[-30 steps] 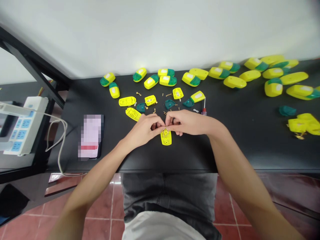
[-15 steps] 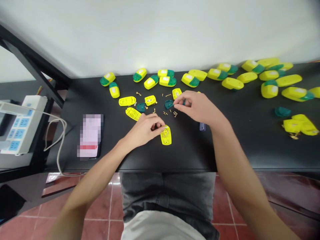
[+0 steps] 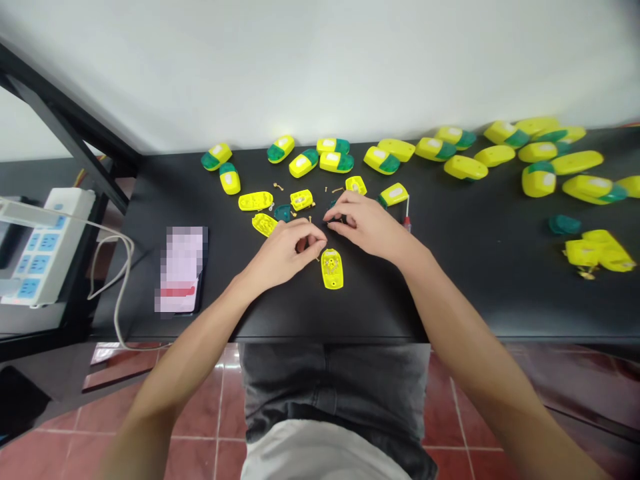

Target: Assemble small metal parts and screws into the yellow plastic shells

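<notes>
My left hand (image 3: 293, 252) is closed, thumb and forefinger pinched just above and left of an open yellow shell half (image 3: 333, 270). A thin brass-coloured sliver shows by those fingertips; whether it is held I cannot tell. The shell half lies hollow side up, with small metal parts inside. My right hand (image 3: 363, 223) is pinched over the small-parts area further back, and anything in its fingers is too small to make out. It mostly covers a dark green cap and the loose screws. Another green cap (image 3: 283, 213) and a yellow housing (image 3: 301, 199) lie behind my left hand.
Several assembled yellow-green cases (image 3: 336, 162) line the wall side, with more at the right. A screwdriver (image 3: 407, 217) lies beside a yellow-green case (image 3: 393, 194). At the left are a phone (image 3: 181, 270) and a power strip (image 3: 47, 247) with a white cable (image 3: 120, 300).
My right hand has moved left and slightly toward me, uncovering the screwdriver and the case beside it. My left hand has drawn slightly left and up, off the shell half.
</notes>
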Tool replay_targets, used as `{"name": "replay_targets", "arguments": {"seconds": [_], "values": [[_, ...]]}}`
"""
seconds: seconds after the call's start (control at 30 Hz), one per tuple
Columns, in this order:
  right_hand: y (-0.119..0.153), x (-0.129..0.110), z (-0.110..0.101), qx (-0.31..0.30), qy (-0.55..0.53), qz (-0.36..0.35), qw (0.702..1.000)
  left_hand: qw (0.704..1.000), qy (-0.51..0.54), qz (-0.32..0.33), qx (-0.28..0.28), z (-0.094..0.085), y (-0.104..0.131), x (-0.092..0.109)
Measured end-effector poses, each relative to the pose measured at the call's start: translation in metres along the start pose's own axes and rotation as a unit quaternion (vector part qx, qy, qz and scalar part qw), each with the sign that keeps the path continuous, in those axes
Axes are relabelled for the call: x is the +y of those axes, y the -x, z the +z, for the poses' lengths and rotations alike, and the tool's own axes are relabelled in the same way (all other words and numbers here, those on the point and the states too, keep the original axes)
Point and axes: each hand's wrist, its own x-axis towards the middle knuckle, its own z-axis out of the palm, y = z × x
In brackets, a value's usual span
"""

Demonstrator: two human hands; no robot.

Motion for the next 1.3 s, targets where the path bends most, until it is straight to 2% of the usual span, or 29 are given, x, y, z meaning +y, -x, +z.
{"name": "replay_targets", "arguments": {"seconds": [0.17,0.33,0.53,0.7,0.9,1.17,1.3], "values": [[-0.0004,-0.0009,-0.0018,-0.014,0.003,0.016,1.000,1.000,-0.011,-0.003,0.002,-0.0007,-0.0002,0.0008],[-0.0018,-0.0020,-0.0056,0.022,0.020,0.042,0.999,1.000,-0.019,-0.008,-0.003,-0.0003,-0.0004,0.0005],[-0.0024,-0.0069,-0.0052,0.003,0.012,0.064,0.998,1.000,-0.025,-0.009,0.002,-0.0008,-0.0005,-0.0010],[-0.0030,-0.0076,-0.0030,-0.010,0.003,0.059,0.998,0.999,-0.028,0.006,-0.013,0.0003,0.0001,-0.0007],[-0.0028,-0.0082,0.0021,-0.014,0.007,0.055,0.998,0.997,-0.046,0.021,-0.056,0.0028,0.0016,0.0007],[-0.0016,-0.0082,0.0041,-0.019,0.011,0.042,0.999,0.998,-0.052,0.021,-0.035,0.0007,0.0011,0.0002],[-0.0014,-0.0053,0.0040,-0.019,0.014,0.034,0.999,0.997,-0.047,0.026,-0.048,0.0008,0.0012,0.0003]]}}
